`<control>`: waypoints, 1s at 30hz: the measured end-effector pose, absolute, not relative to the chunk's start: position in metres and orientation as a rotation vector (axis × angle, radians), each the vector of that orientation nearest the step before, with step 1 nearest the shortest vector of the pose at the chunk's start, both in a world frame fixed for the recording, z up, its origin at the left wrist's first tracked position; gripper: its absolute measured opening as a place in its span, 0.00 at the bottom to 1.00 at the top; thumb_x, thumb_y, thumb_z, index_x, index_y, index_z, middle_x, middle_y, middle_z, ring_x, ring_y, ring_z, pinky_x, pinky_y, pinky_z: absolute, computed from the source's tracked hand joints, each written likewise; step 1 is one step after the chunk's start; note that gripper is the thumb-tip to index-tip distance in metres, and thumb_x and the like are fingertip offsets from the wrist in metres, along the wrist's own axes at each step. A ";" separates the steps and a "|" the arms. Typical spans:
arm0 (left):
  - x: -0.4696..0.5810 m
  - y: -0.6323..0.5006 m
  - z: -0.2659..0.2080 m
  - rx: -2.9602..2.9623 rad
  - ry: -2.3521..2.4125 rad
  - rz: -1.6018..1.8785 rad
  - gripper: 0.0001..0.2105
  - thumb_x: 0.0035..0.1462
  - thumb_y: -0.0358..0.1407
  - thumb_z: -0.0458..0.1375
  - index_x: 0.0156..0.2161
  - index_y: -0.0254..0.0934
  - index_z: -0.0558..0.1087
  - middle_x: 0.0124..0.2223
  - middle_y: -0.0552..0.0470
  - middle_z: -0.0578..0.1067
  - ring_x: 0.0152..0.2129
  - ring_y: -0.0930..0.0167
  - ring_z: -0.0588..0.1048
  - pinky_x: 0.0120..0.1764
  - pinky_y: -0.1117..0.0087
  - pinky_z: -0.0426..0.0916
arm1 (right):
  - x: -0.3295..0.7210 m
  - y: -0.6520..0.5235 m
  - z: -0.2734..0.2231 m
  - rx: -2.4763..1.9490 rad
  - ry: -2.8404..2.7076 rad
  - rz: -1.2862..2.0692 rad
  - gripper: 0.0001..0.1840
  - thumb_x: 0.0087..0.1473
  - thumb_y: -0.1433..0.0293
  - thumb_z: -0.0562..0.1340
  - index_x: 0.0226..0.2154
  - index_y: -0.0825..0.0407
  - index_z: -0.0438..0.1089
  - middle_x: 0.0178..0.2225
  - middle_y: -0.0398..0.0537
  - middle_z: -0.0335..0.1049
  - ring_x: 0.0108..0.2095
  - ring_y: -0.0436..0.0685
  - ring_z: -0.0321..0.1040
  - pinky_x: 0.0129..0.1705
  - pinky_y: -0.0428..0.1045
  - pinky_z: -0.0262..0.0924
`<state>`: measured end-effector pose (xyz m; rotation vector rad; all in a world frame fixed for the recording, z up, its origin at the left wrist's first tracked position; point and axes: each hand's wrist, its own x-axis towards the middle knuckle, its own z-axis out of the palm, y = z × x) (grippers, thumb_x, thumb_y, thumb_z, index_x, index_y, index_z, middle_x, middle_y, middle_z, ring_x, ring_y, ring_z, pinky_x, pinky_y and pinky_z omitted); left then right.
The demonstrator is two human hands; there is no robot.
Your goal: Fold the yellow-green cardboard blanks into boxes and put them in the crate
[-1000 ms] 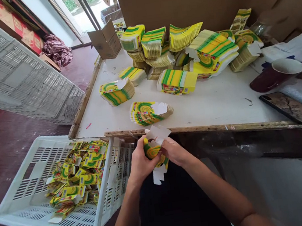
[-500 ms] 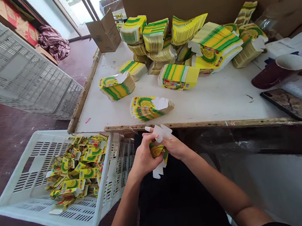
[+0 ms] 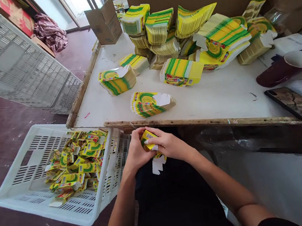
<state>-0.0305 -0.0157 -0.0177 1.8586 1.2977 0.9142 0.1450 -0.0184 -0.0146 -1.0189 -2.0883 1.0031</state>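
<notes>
Between my two hands, just below the table's front edge, is a small yellow and green carton (image 3: pixel 148 135). Its barcoded end faces up, and white flaps stick out at the lower end. My left hand (image 3: pixel 138 152) is closed around its left side. My right hand (image 3: pixel 169 144) grips the other side, fingers and thumb pressed at the upper end. Part of the carton is hidden behind the fingers. On the table in front lies a fanned stack of flat cartons (image 3: pixel 151 103). A white plastic crate (image 3: pixel 46 215) at lower left holds many folded cartons (image 3: pixel 76 167).
More carton stacks (image 3: pixel 181 72) are piled toward the back of the white table (image 3: pixel 216 100). An open cardboard box (image 3: pixel 104 24) stands at its far left corner. At right are a maroon cup (image 3: pixel 279 70) and a phone (image 3: pixel 294 103). Tall stacked crates (image 3: pixel 18 60) stand at left.
The white flaps at the carton's upper end have been folded in, and its yellow barcoded end now shows. My right hand has moved over that end. The view has shifted slightly.
</notes>
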 end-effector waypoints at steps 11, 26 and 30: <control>-0.028 -0.015 -0.006 1.886 1.298 0.678 0.31 0.39 0.25 0.62 0.52 0.40 0.62 0.45 0.50 0.75 0.43 0.65 0.77 0.46 0.64 0.74 | 0.158 -0.003 -0.009 -1.066 -2.096 1.197 0.23 0.44 0.87 0.60 0.38 0.50 0.80 0.55 0.52 0.70 0.55 0.61 0.69 0.57 0.56 0.63; -0.081 -0.014 -0.009 1.818 1.600 0.960 0.28 0.46 0.38 0.65 0.53 0.39 0.64 0.48 0.46 0.72 0.45 0.61 0.75 0.51 0.56 0.71 | 0.137 -0.031 -0.043 -1.075 -1.667 1.361 0.36 0.50 0.69 0.67 0.62 0.47 0.60 0.60 0.56 0.64 0.56 0.62 0.68 0.57 0.61 0.63; -0.146 -0.013 0.003 1.514 2.359 1.433 0.42 0.38 0.44 0.71 0.57 0.32 0.60 0.58 0.37 0.63 0.60 0.47 0.60 0.65 0.45 0.49 | 0.157 -0.036 -0.066 -1.454 -1.904 1.203 0.38 0.46 0.75 0.68 0.60 0.54 0.62 0.62 0.65 0.60 0.64 0.70 0.55 0.64 0.68 0.49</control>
